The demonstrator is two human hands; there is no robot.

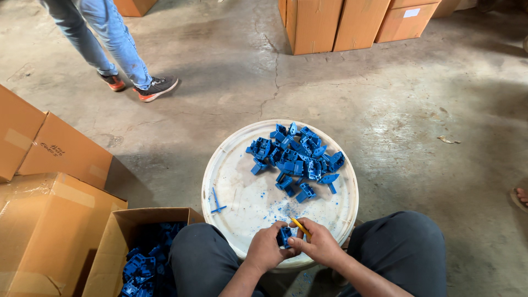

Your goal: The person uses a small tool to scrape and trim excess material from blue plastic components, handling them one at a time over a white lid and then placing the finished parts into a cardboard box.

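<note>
While closed — left hand [265, 250] round blue part [284, 236], right hand [318, 243] round yellow tool [300, 226].

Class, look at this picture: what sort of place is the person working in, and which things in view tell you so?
Probably a small workshop or warehouse: bare cracked concrete floor, stacked cardboard boxes, and a heap of blue plastic parts on a white round lid.
</note>
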